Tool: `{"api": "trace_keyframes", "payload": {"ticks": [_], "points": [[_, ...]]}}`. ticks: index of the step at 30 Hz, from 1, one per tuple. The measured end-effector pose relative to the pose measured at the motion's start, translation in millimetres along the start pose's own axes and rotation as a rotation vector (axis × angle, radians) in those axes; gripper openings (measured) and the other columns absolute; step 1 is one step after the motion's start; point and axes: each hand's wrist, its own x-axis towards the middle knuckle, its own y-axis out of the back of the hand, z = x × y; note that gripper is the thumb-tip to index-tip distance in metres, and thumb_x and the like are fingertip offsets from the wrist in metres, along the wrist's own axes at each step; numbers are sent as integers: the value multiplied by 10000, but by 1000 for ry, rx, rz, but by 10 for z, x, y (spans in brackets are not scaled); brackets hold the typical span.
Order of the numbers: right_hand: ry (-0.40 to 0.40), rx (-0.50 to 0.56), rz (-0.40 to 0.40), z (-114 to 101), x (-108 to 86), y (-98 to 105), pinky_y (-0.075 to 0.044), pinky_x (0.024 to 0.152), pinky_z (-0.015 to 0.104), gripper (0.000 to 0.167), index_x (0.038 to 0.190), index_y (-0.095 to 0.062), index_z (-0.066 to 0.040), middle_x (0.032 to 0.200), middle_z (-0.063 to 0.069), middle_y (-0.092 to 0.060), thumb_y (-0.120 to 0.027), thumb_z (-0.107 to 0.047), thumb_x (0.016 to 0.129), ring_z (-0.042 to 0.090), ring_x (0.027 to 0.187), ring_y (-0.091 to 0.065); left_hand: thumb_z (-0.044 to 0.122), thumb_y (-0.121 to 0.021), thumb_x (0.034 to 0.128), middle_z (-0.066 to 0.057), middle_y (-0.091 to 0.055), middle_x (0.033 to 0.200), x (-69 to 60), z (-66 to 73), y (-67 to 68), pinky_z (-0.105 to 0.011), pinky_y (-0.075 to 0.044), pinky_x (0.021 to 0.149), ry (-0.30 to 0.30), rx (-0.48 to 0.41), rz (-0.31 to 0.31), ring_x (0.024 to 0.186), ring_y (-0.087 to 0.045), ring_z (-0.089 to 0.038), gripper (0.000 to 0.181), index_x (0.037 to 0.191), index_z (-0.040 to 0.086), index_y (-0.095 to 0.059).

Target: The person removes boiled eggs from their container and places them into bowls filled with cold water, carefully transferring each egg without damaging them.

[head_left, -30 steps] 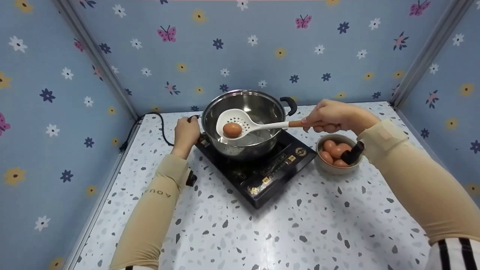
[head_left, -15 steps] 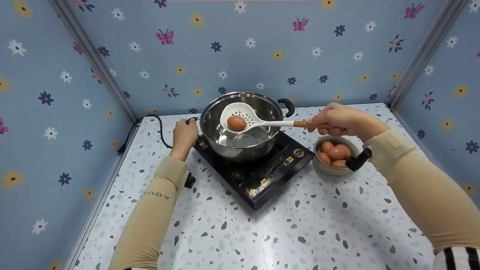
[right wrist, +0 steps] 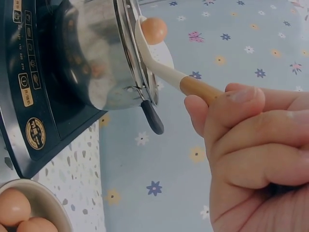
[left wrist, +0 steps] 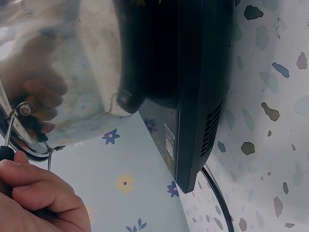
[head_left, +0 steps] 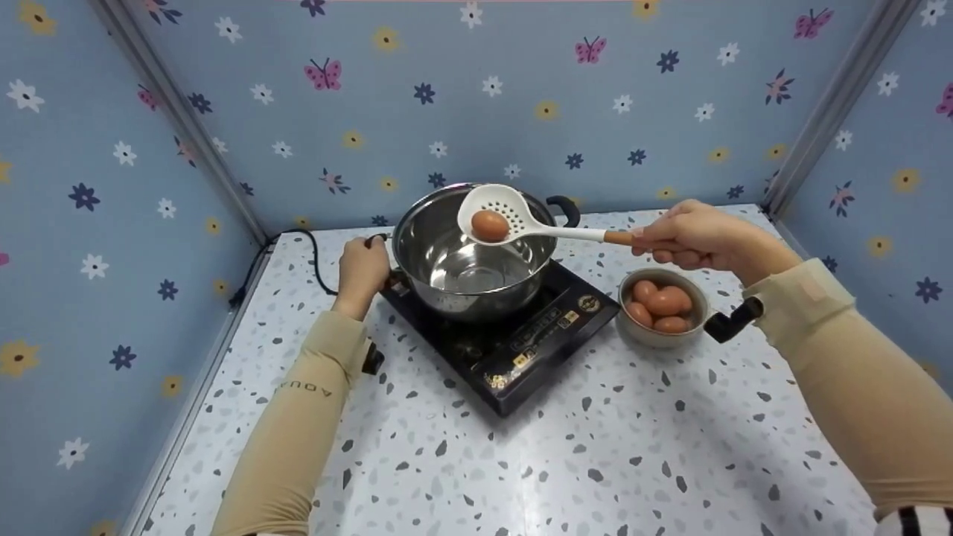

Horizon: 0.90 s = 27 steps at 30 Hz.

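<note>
A brown egg (head_left: pixel 490 225) lies in the bowl of a white slotted spoon (head_left: pixel 530 222) with a wooden handle. My right hand (head_left: pixel 696 237) grips that handle, holding the spoon above the rim of a steel pot (head_left: pixel 476 292). In the right wrist view the egg (right wrist: pixel 154 31) shows just past the pot's rim, and fingers (right wrist: pixel 256 130) curl round the wooden handle (right wrist: pixel 200 89). My left hand (head_left: pixel 363 269) grips the pot's left black handle; in the left wrist view the hand (left wrist: pixel 43 198) is curled at this handle. Inside the pot a shiny bottom shows.
Under the pot is a black induction cooker (head_left: pixel 506 365), its cable (head_left: pixel 316 257) running left. A bowl (head_left: pixel 659 339) with several brown eggs (head_left: pixel 668 300) stands to the right. The pot's other black handle (head_left: pixel 566 210) sticks out at back right. Patterned walls (head_left: pixel 476 89) enclose the speckled table (head_left: pixel 595 461).
My right hand has lifted the slotted spoon with the egg up and to the right, from inside the pot to above its rim. My left hand stays on the pot handle.
</note>
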Motion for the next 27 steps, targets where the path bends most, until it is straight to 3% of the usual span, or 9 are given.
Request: {"api": "trace_keyframes", "payload": {"ticks": [8,17,27], "points": [[6,-8,22,40,-141,126,-307,449,199,322,1142,-783,-55,635,-59,-576,-632,-339,1116,40,446,-341,279,-377,1166,-33,-467,728,-1,-6,20,-317,-435,602,13,5,-8,584,-453,-161,343,878,120,-474],[2,-8,39,95,-233,240,-323,449,199,307,1061,-802,-123,644,-64,-580,-631,-372,1116,42,451,-358,294,-371,1166,-45,-502,745,11,7,18,-295,-446,578,32,17,-15,556,-472,-145,336,943,93,-521],[1,34,65,191,-374,390,-328,452,189,297,1045,-808,-166,651,-78,-595,-610,-371,1128,30,452,-377,279,-376,1165,-42,-456,740,-3,19,23,-324,-414,608,9,20,-7,589,-424,-169,338,877,122,-457]]}}
